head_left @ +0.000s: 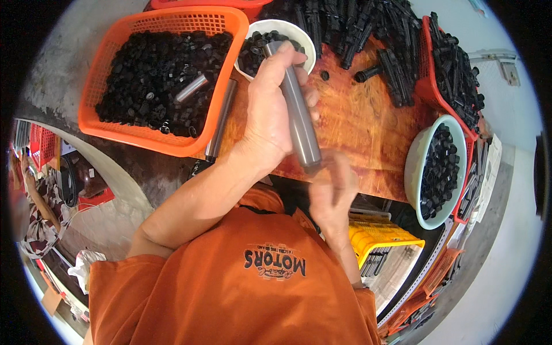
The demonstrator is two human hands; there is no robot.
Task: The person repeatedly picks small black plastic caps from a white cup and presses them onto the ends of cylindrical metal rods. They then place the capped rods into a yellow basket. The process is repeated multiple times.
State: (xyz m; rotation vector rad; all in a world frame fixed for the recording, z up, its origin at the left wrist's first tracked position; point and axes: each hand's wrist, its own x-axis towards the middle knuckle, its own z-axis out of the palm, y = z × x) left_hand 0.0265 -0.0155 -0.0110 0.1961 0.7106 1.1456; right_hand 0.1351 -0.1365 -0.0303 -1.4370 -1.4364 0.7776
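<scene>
Grey and smooth, the long tube [300, 123] lies slanting across the grasp of the left hand [269, 109], and from my distant place I see its length quite well. Its upper end sits just beside the tip of the thumb [280, 60], which presses along its side. The other fingers [312, 95] pass behind the tube and their tips come out on its right side, so I can say this hand is clamped around it. The lower part of the tube goes free below the palm, toward the person's body.

Near this lower end I find the right hand [333, 187], rather blurred. Its fingers seem bent, but I cannot tell if they touch the tube, nor whether they are together or apart.

Both hands are above the front part of the reddish-brown desk [356, 135]. To the left, I see an orange basket [237, 43] full of small black parts, with a short shiny cylinder [191, 88] lying on top of them. A second grey tube [223, 121] rests between this basket and the left hand. Just behind the held tube stands a white bowl [310, 52], also with black parts. On the right side, I notice a pale green basin [415, 167] with black pieces, and farther back, long black parts [397, 75] lie in a pile.
</scene>
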